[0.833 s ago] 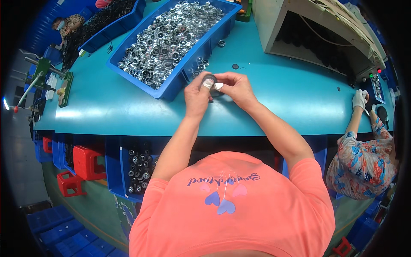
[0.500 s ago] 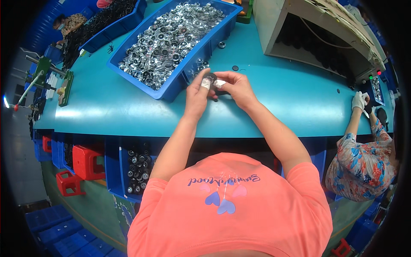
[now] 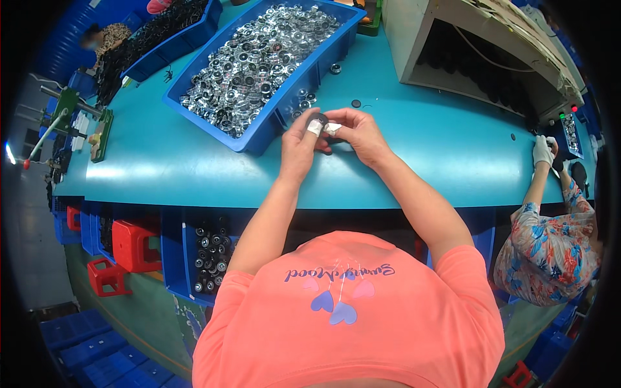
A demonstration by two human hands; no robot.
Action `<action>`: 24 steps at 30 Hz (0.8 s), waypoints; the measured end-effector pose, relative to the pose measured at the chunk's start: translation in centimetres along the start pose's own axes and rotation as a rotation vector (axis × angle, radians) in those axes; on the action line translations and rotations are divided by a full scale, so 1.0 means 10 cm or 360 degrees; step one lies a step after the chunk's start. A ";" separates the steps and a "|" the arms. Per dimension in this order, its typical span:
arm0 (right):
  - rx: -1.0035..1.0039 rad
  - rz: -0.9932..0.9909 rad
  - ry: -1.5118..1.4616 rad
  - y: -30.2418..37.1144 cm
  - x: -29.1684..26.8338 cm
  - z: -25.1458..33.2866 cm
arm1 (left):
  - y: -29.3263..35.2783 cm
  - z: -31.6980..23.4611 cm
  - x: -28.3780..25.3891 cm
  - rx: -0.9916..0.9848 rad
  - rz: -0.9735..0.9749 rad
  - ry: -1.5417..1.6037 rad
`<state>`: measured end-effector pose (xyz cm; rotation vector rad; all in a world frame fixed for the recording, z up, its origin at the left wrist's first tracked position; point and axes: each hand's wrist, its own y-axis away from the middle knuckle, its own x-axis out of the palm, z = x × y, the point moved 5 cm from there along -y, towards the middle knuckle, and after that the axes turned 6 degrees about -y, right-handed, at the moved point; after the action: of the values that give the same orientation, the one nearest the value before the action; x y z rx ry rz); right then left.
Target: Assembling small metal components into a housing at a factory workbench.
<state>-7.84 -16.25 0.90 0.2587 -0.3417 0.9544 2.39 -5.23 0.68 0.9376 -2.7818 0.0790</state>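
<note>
Both my hands meet over the teal table (image 3: 213, 174), just right of a large blue bin (image 3: 262, 137) heaped with shiny silver-and-black round parts (image 3: 259, 64). Between their fingertips they grip a small black round part (image 3: 320, 119), mostly covered by the fingers. My left hand (image 3: 297, 147) pinches it from the left, a white wrap on its thumb. From the right, my right hand (image 3: 365, 137) closes on it, also with white wrap on a digit. Several loose shiny parts (image 3: 305, 99) lie between the bin and my fingers. A black disc (image 3: 356, 103) rests beyond my right hand.
A pale open-fronted box (image 3: 414, 45) stands at the back right. On the right, a co-worker's gloved hand (image 3: 542, 152) works beside a small blue bin (image 3: 570, 136). A green lever press (image 3: 68, 110) is at the left. Red stools (image 3: 132, 246) stand below the table.
My fingers have shifted slightly around the black round part, and its dark face now shows more above the left thumb. The hands stay in nearly the same place.
</note>
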 end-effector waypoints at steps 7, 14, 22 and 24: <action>-0.0029 0.0057 0.0068 0.03 0.04 0.01 | 0.00 -0.05 -0.05 0.0109 -0.0110 -0.0217; -0.0047 0.0084 0.0018 0.02 0.08 -0.02 | -0.02 -0.05 -0.05 0.0073 -0.0038 -0.0226; 0.0175 0.0077 -0.0241 -0.02 -0.03 -0.02 | 0.05 -0.07 0.08 0.0092 0.0134 -0.0235; 0.0163 0.0069 -0.0212 -0.02 -0.03 -0.02 | 0.05 -0.06 0.07 0.0081 0.0130 -0.0256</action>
<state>-7.79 -16.55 0.53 0.4113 -0.4224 1.0011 1.69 -5.18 1.42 0.8781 -2.9792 0.0912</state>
